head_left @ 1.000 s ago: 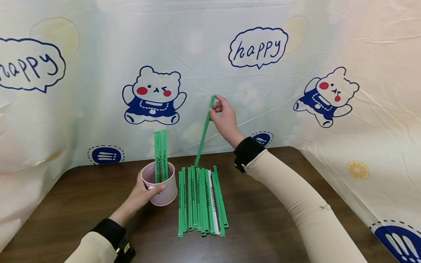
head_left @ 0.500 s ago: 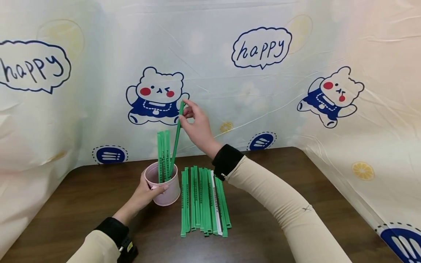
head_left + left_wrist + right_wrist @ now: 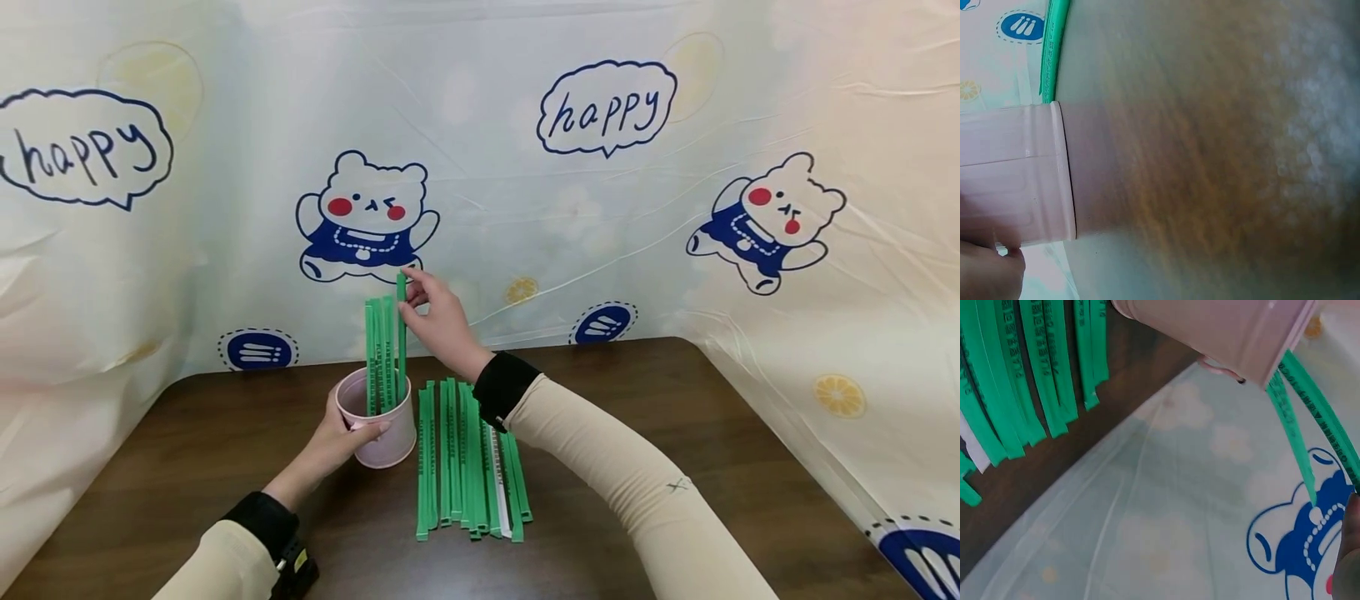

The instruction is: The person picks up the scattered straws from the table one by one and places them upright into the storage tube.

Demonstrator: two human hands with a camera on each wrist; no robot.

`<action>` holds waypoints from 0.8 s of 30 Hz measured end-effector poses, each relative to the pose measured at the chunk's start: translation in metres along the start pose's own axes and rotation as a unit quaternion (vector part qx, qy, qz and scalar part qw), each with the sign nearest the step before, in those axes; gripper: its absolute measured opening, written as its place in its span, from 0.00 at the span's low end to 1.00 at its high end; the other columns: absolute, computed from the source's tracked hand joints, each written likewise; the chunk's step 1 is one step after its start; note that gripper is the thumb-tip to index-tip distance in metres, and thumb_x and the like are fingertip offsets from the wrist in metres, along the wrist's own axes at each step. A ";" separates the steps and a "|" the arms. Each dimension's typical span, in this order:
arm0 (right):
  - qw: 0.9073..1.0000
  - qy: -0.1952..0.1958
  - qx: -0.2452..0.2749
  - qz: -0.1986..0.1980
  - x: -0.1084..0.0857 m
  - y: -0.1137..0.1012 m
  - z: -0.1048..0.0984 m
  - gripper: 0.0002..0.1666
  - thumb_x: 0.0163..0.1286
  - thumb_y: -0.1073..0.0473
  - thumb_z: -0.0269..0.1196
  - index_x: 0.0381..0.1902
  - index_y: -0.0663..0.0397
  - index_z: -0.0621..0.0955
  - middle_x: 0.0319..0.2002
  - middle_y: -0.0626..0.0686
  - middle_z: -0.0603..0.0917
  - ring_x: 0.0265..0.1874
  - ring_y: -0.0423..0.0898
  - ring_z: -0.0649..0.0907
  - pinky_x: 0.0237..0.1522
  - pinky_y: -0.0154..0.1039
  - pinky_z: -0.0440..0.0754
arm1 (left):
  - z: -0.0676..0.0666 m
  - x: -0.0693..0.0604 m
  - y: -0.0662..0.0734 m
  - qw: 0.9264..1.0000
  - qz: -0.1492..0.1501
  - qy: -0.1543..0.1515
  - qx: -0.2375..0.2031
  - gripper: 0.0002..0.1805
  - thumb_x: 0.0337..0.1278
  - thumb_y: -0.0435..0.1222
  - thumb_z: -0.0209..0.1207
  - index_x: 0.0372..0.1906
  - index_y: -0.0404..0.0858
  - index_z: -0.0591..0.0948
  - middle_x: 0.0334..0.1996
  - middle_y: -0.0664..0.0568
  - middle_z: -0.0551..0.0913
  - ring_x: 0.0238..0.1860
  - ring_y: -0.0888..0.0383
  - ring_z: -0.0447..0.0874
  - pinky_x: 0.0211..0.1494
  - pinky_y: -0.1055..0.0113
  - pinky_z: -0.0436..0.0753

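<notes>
In the head view, a pink cup (image 3: 386,446) stands on the table, held round its side by my left hand (image 3: 335,439). Several green wrapped straws (image 3: 378,354) with dark print stand upright in it. My right hand (image 3: 446,327) pinches another green straw (image 3: 402,342) near its top; its lower end is inside the cup's right rim. A fingertip (image 3: 1349,550) on that straw shows at the right edge of the right wrist view. Part of the left hand (image 3: 988,272) appears under the cup (image 3: 1010,175) in the left wrist view.
Right of the cup, a row of green wrapped straws (image 3: 465,475) lies on the brown wooden table (image 3: 600,517), with one white straw (image 3: 497,479) among them. A printed curtain (image 3: 480,192) hangs behind the table and along its sides.
My right hand has carried the green straw leftward from above the row to the cup, then lowered it in. The left hand keeps its hold on the cup.
</notes>
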State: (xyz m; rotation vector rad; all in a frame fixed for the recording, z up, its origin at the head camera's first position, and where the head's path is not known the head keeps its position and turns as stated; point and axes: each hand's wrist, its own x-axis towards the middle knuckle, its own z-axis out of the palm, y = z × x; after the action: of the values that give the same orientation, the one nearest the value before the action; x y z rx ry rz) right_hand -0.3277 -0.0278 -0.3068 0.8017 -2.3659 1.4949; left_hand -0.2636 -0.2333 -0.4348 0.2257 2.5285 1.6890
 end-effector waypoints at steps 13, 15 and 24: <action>0.999 -0.032 0.007 0.028 -0.015 0.012 0.022 0.28 0.76 0.66 0.59 0.72 0.64 0.72 0.56 0.63 0.83 0.57 0.54 0.83 0.58 0.33 0.83 | 0.002 -0.003 0.002 1.000 0.000 -0.003 -0.006 0.55 0.62 0.37 0.63 0.80 0.36 0.35 0.77 0.32 0.48 0.75 0.35 0.54 0.78 0.32 0.61; 0.999 -0.035 0.008 0.033 -0.017 0.015 0.025 0.26 0.76 0.64 0.59 0.70 0.63 0.74 0.56 0.62 0.84 0.58 0.54 0.83 0.57 0.32 0.83 | 0.003 -0.003 0.003 1.000 0.001 -0.003 -0.008 0.55 0.62 0.37 0.63 0.80 0.36 0.36 0.77 0.32 0.49 0.75 0.35 0.54 0.78 0.32 0.60; 0.998 -0.039 0.005 0.051 -0.020 0.014 0.036 0.22 0.75 0.64 0.60 0.64 0.63 0.79 0.52 0.62 0.87 0.54 0.54 0.85 0.56 0.36 0.84 | 0.003 -0.004 0.001 1.000 0.006 0.009 -0.013 0.54 0.61 0.37 0.63 0.79 0.35 0.37 0.76 0.31 0.49 0.75 0.35 0.54 0.79 0.32 0.60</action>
State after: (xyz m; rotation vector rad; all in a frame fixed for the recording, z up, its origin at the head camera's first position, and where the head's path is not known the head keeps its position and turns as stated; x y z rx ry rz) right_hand -0.3161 -0.0491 -0.3432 0.7668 -2.4925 1.5427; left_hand -0.2594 -0.2311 -0.4347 0.2238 2.5222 1.7339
